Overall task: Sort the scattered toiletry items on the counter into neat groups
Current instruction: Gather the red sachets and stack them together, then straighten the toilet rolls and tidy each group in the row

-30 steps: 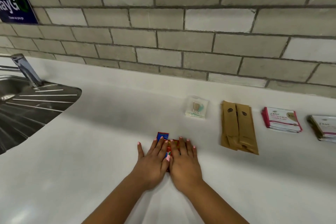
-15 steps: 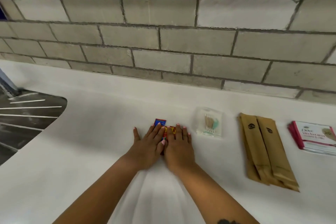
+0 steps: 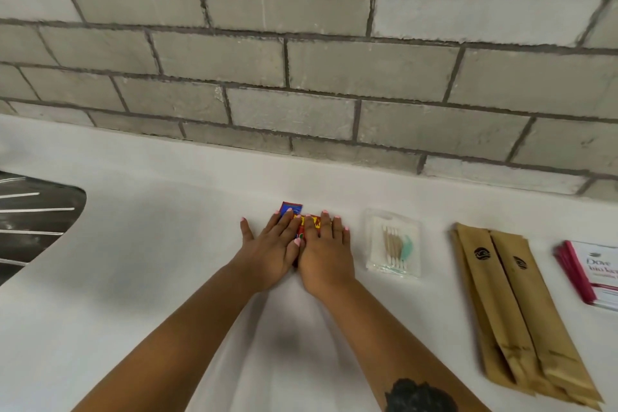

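Note:
My left hand [image 3: 271,249] and my right hand [image 3: 326,252] lie flat side by side on the white counter [image 3: 150,278], palms down, pressing on small red and blue sachets [image 3: 294,209]. Only the sachets' top edges and a strip between the hands show. To the right lies a clear packet of cotton swabs [image 3: 394,244]. Further right are brown paper sleeves [image 3: 511,304] stacked side by side. At the right edge sits a stack of pink and white Dove sachets [image 3: 592,269], partly cut off.
A grey brick wall [image 3: 301,60] rises behind the counter. The steel sink drainboard [image 3: 30,221] is at the far left.
The view has shifted left and closer, so the items sit further right in the frame. Both hands stay flat on the red and blue sachets.

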